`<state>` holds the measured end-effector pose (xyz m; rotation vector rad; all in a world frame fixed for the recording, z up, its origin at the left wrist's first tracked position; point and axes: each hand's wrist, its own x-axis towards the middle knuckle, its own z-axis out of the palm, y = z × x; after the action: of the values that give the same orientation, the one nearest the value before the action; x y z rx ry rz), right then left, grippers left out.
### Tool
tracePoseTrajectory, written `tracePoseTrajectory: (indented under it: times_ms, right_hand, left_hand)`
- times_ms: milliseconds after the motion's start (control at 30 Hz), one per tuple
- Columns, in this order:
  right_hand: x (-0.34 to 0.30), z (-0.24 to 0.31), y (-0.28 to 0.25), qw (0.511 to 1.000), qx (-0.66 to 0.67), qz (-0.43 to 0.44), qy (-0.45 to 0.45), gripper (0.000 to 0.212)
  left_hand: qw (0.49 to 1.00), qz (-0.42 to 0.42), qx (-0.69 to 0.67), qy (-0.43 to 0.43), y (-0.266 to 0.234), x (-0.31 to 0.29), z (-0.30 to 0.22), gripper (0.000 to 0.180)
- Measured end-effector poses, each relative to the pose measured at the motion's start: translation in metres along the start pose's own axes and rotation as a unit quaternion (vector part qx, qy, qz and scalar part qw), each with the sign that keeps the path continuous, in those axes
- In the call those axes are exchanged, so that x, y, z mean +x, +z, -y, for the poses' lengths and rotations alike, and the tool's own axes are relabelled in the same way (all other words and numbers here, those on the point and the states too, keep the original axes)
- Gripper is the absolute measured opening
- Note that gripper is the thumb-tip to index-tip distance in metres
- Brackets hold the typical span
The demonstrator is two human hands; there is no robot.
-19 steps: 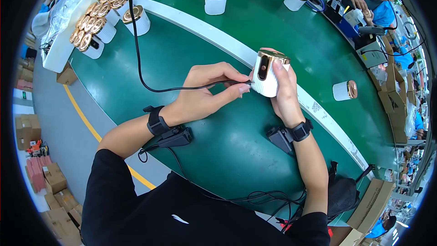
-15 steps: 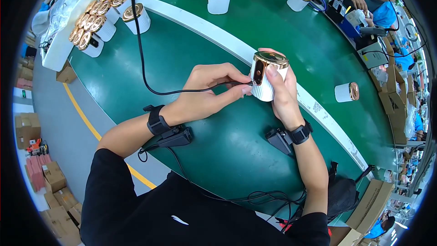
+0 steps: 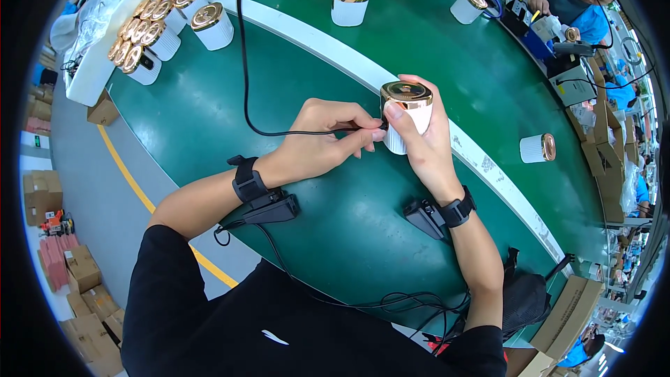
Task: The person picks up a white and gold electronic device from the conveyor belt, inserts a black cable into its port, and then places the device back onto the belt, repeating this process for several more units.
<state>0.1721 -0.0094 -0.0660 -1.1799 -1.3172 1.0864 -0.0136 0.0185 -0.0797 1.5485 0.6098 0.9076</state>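
Between the left hand, thumb and fingertips pinched on a thin black cable, and a cluster of white ribbed cylinders with shiny gold tops beyond, that cable hangs down. The right hand curls around a matching white-and-gold cylinder, just beside the left fingertips. Beneath both spreads a glossy green tabletop; brown cardboard boxes sit well left.

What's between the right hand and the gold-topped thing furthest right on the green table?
Past the right hand, the head view shows a white strip, then bare table, before that gold-topped thing.
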Motion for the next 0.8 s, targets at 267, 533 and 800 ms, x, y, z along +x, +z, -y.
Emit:
tracePoseTrajectory:
  times_ms: [267,533,800]
  right_hand:
    - [0.005,-0.006,-0.017,0.999,-0.009,0.015,0.041,0.051]
    - [0.039,-0.015,-0.108,0.916,-0.246,-0.279,-0.153,0.046]
    - [0.032,0.000,-0.083,0.680,-0.657,-0.274,-0.175,0.057]
  left_hand:
    - [0.999,0.001,-0.046,-0.025,0.007,0.007,0.011,0.008]
    - [0.998,-0.005,-0.066,-0.014,-0.014,-0.014,-0.009,0.011]
    - [0.997,0.006,-0.077,0.004,-0.041,-0.046,-0.003,0.007]
